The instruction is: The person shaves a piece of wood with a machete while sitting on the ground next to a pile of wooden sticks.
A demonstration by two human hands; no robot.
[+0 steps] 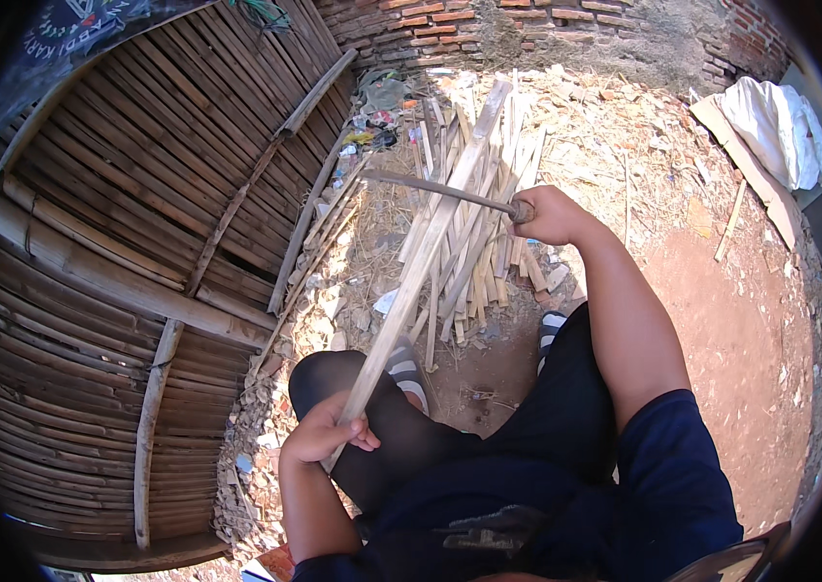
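Observation:
My left hand (328, 432) is closed round the near end of a long, pale wooden strip (409, 296), beside my left knee. The strip slants up and away to the right, and its far part lies over the wood pile. In my right hand (552, 215) is the handle of a machete (401, 181), gripped in a fist. Its long, narrow, dark blade points left and crosses the strip's upper part. Whether the edge touches the wood I cannot tell. Under both lies a heap of thin wooden strips (479, 262) on the ground.
A bamboo slat wall (139, 175) stands at the left. Behind the heap runs a brick wall (450, 29). Rubble and dry scraps (595, 126) cover the ground. A white sack (775, 131) lies at the far right, near a loose stick (731, 221). My sandalled feet are close to the heap.

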